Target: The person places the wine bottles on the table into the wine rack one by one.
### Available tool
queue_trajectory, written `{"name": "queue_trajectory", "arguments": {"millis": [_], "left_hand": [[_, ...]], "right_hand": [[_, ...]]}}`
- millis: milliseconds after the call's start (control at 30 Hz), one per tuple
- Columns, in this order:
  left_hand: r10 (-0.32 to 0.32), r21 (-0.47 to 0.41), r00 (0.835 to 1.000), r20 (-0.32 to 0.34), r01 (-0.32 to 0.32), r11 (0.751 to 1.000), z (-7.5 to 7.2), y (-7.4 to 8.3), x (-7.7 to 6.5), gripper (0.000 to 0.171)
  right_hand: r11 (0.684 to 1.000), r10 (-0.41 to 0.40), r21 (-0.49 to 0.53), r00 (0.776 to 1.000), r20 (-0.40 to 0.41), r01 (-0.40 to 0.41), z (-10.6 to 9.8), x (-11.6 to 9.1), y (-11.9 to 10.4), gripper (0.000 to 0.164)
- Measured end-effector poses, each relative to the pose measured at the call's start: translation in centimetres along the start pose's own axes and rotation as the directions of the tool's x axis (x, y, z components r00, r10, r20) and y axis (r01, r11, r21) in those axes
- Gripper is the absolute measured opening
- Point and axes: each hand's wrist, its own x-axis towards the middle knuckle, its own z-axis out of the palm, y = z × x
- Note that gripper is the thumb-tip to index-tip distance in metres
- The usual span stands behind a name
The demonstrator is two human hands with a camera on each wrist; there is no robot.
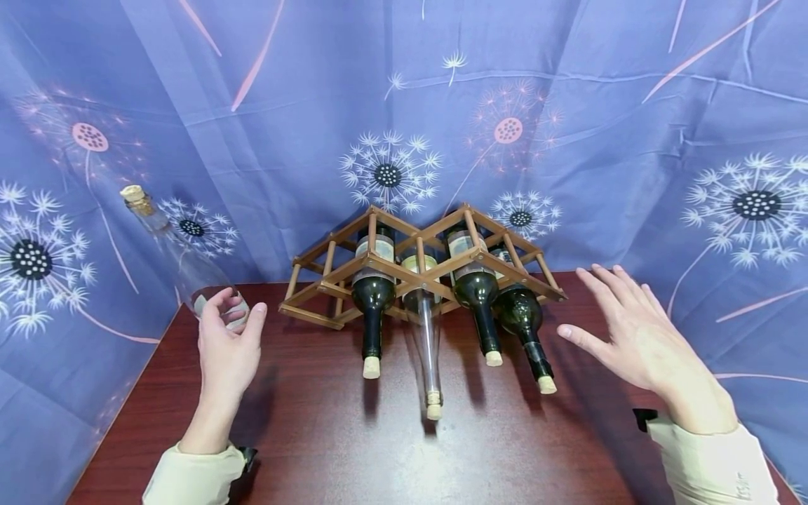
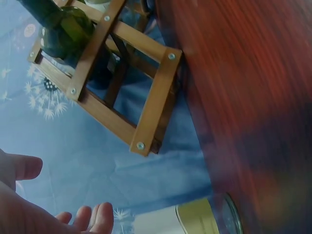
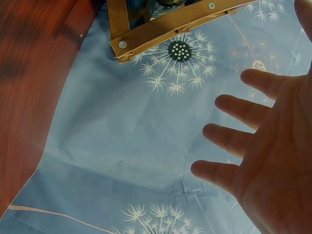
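Observation:
At the back left of the table stands a clear corked bottle (image 1: 179, 256) with a label near its base. My left hand (image 1: 230, 351) is in front of it, thumb apart from loosely bent fingers that overlap the bottle's lower part in the head view. In the left wrist view the labelled base (image 2: 197, 217) lies beyond the fingertips (image 2: 102, 219). My right hand (image 1: 650, 344) is held over the table's right side, fingers spread and holding nothing. Nearest to it is a wooden folding wine rack (image 1: 404, 273), which carries several corked bottles, among them a green one (image 1: 520, 312).
Two more green bottles (image 1: 374, 294) (image 1: 477, 291) and a clear bottle (image 1: 429, 344) lie in the rack, necks toward me. The rack's left cells hold no bottle. A blue dandelion-print cloth (image 1: 303, 105) hangs behind and beside the dark red table (image 1: 353, 442).

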Motion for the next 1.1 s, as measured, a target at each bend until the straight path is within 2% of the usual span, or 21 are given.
{"name": "queue_trajectory", "arguments": {"millis": [133, 267, 600, 767, 1100], "left_hand": [[0.008, 0.034, 0.998, -0.068, -0.005, 0.999, -0.3, -0.6, 0.5, 0.06], [0.001, 0.03, 0.992, -0.124, 0.003, 1.0, -0.6, -0.9, 0.9, 0.063], [-0.002, 0.043, 0.974, -0.225, 0.012, 0.999, -1.3, -1.7, 2.0, 0.067], [-0.006, 0.058, 0.97, -0.244, 0.02, 0.998, -1.5, -2.5, 2.8, 0.069], [-0.069, 0.068, 0.974, -0.218, 0.086, 0.994, -1.9, -3.7, 4.1, 0.079]], "right_hand": [[1.0, -0.001, -0.005, 1.0, -0.003, 0.001, 0.0, 0.0, 0.0, 0.091], [1.0, -0.001, -0.011, 1.0, -0.002, 0.001, -0.1, 0.0, -0.1, 0.091], [1.0, -0.006, -0.01, 1.0, -0.01, 0.006, -0.3, -0.1, -0.2, 0.092], [1.0, -0.007, -0.009, 1.0, -0.012, 0.007, -0.3, -0.1, -0.3, 0.092], [1.0, -0.013, -0.01, 1.0, -0.01, 0.013, -0.2, -0.1, -0.5, 0.092]]}}
